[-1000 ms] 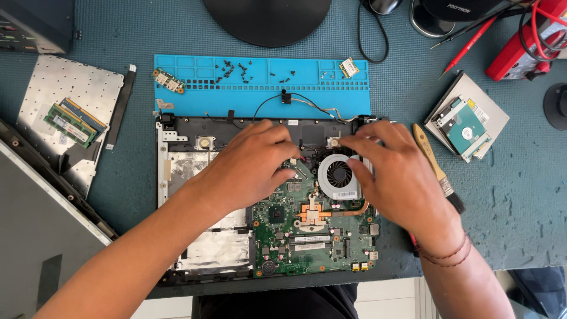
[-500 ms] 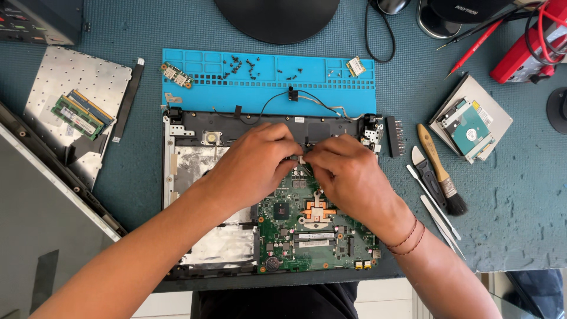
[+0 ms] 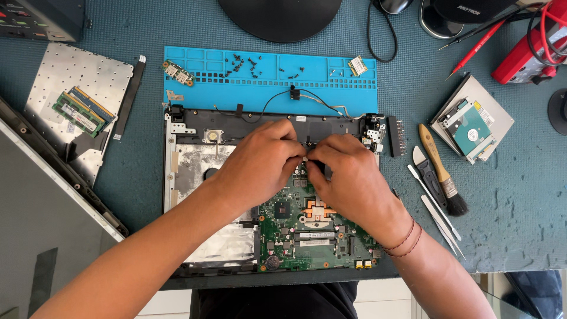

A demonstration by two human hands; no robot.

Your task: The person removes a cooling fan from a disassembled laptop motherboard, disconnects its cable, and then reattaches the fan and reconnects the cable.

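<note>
Right hand (image 3: 354,183) now beside left hand (image 3: 263,162)

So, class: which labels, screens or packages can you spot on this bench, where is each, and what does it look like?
Hard drive: right side, on a grey optical drive; rectangular teal label.
Memory sticks: left, on a metal plate; green boards with white label strips.
Laptop screen panel: lower left; dark grey, unlit.

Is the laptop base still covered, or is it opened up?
Opened up: the green motherboard lies bare inside the laptop base, with both hands working on it.
</note>
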